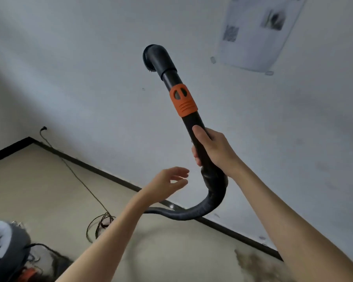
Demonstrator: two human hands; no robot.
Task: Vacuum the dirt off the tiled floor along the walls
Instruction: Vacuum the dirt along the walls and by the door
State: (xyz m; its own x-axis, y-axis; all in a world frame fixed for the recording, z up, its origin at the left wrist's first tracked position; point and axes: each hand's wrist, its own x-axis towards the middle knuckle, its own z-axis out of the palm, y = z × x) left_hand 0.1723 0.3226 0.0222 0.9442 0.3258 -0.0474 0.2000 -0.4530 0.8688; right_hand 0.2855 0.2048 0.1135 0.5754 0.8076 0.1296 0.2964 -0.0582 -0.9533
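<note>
Vacuum body (2, 247): lower left, on tiled floor (39, 190) | dirt (253, 263): dark patch by the baseboard | my left hand (169, 183): grip open, fingers relaxed, holding nothing | my right hand (210, 148): grip closed around vacuum wand (183, 102), raised before the wall (90, 68) | hose (200, 208): curves down-left.

Open tiled floor (39, 190) lies between the walls; obstacles are a thin black power cord (80, 180), its coil, and the grey vacuum canister (6, 245).
</note>
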